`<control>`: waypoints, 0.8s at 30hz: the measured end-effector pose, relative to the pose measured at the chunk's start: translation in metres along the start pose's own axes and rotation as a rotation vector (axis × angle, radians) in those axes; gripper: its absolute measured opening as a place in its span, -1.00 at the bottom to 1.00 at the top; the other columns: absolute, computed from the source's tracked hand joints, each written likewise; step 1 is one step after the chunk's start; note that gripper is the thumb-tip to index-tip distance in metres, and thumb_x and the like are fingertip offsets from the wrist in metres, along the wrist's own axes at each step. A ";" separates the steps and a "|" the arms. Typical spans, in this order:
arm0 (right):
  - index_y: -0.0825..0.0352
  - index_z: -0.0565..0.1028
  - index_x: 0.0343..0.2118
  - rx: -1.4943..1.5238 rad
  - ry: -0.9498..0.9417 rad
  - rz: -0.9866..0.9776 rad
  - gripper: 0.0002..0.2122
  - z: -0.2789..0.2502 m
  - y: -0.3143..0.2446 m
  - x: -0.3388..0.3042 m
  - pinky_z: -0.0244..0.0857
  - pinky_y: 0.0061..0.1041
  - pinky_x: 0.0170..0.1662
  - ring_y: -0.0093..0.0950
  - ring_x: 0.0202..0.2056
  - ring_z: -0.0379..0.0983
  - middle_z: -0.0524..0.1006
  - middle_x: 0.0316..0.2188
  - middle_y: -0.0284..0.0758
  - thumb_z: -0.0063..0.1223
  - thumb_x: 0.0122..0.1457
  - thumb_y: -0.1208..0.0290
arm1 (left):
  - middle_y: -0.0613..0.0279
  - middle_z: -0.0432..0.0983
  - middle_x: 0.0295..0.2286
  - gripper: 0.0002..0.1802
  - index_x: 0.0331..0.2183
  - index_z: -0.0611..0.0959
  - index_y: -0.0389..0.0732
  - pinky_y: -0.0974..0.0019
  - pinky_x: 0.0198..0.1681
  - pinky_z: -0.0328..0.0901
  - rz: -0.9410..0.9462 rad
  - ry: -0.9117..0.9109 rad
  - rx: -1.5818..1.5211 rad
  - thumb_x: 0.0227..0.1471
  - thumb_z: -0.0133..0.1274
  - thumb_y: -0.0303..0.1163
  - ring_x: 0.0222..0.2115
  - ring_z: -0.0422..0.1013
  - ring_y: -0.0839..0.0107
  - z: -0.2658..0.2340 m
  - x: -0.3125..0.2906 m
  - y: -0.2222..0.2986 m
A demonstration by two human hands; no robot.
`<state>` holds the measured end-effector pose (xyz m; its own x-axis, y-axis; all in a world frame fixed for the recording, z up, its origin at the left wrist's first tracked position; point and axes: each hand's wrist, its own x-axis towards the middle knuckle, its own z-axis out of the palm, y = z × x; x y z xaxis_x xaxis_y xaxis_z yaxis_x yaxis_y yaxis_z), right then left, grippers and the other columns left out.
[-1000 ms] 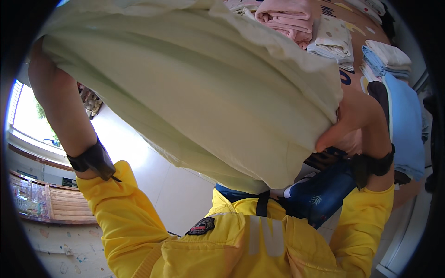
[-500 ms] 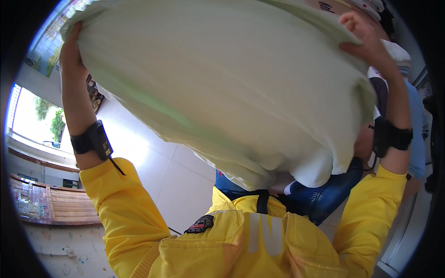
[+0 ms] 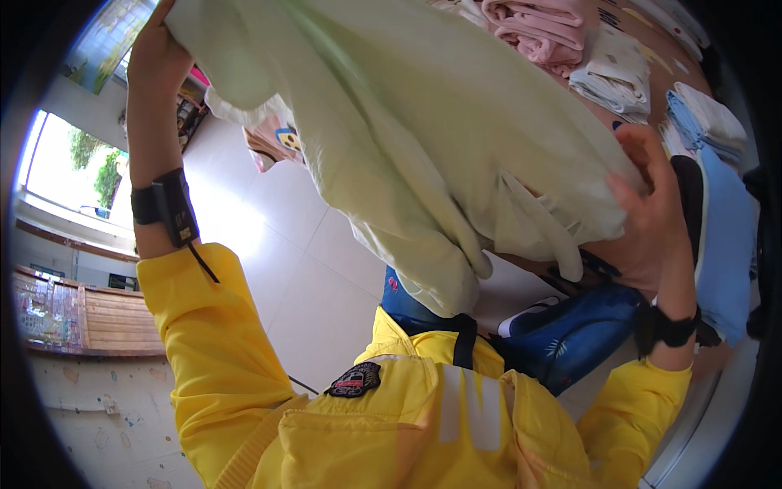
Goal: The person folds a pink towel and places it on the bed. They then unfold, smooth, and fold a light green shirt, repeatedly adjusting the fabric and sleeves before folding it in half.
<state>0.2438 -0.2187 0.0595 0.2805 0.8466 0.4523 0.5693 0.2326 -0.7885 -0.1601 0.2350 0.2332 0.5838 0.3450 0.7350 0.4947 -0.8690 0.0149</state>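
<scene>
Both hands hold up a pale green cloth sheet (image 3: 423, 138).
Left hand (image 3: 155, 61) grips its far left corner; right hand (image 3: 643, 183) pinches the right edge.

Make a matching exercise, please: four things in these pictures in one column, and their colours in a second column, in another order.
Things:
1. large cloth held up by both hands
2. folded towel at the top
3. jacket sleeve
4. wrist strap on the left arm

Colours:
A. black
B. pink
C. pale green
D. yellow

Pairs: 1-C, 2-B, 3-D, 4-A
</scene>
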 end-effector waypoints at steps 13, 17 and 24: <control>0.22 0.55 -0.25 -0.727 -0.314 -0.291 -0.73 0.041 -0.010 -0.035 0.36 -0.30 -0.30 -0.25 -0.35 0.47 0.51 -0.38 -0.26 0.06 -0.07 0.61 | 0.03 0.51 -0.06 -0.57 0.11 0.42 -0.30 0.36 0.03 0.30 -0.463 0.433 -1.008 0.26 -0.24 -0.39 -0.07 0.45 0.32 -0.038 -0.001 0.058; 0.25 0.52 -0.21 -0.985 0.099 0.004 -0.76 0.024 -0.008 -0.026 0.38 -0.30 -0.28 -0.21 -0.31 0.49 0.53 -0.34 -0.22 0.08 0.00 0.56 | 0.05 0.52 -0.08 -0.58 0.10 0.43 -0.29 0.37 0.00 0.32 -0.378 0.321 -1.044 0.27 -0.24 -0.36 -0.08 0.46 0.33 -0.036 -0.012 0.102; 0.27 0.43 0.02 -0.063 -0.161 -0.200 -0.58 0.096 -0.040 -0.019 0.29 -0.39 0.01 -0.33 -0.18 0.51 0.51 -0.12 -0.25 0.23 0.05 0.47 | 0.09 0.53 -0.10 -0.58 0.08 0.44 -0.27 0.37 -0.04 0.37 -0.249 0.164 -1.081 0.28 -0.23 -0.30 -0.11 0.48 0.34 -0.023 -0.012 0.152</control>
<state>0.1414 -0.1977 0.0422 0.0337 0.8533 0.5204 0.6494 0.3770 -0.6604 -0.1068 0.0901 0.2426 0.4150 0.5701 0.7090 -0.2797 -0.6617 0.6957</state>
